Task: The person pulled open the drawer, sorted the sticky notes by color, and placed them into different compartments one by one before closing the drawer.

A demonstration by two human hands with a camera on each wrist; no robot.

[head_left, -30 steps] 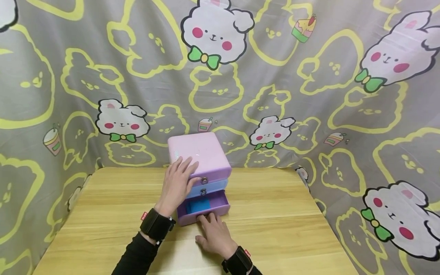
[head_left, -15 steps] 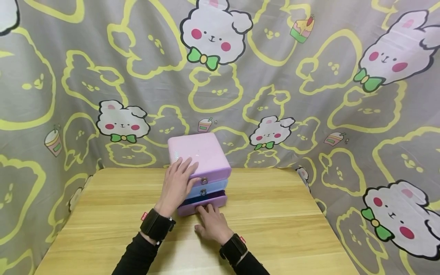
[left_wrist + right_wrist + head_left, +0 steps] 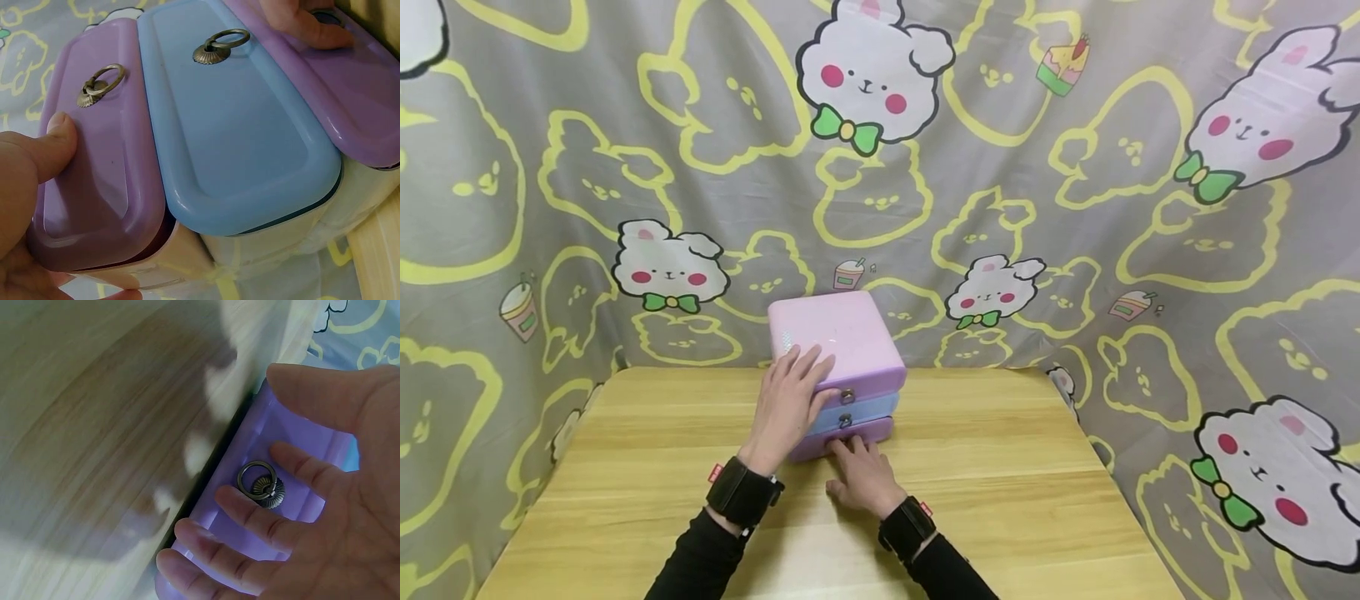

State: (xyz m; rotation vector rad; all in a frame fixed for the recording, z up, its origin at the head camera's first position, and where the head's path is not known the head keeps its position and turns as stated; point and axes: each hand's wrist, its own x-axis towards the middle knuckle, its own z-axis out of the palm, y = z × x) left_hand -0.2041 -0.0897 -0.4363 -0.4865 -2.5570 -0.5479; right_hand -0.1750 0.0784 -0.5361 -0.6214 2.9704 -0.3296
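A small chest of drawers with a pink top stands on the table. Its fronts run purple, blue and purple from top to bottom. My left hand rests spread over the chest's left side, its thumb against the top drawer. Fingertips of my right hand press the bottom drawer's front, with fingers extended. In the right wrist view, a brass ring pull lies among those fingers, not gripped. The blue middle drawer sits between the purple ones. Drawer contents are hidden.
The wooden table carries the chest near its back edge. A grey curtain with rabbit prints hangs close behind the chest and along both sides.
The bottom drawer has slid inward from clearly pulled out to nearly flush, hiding the blue item inside. My right hand moved forward with it. My left hand stayed on the chest.
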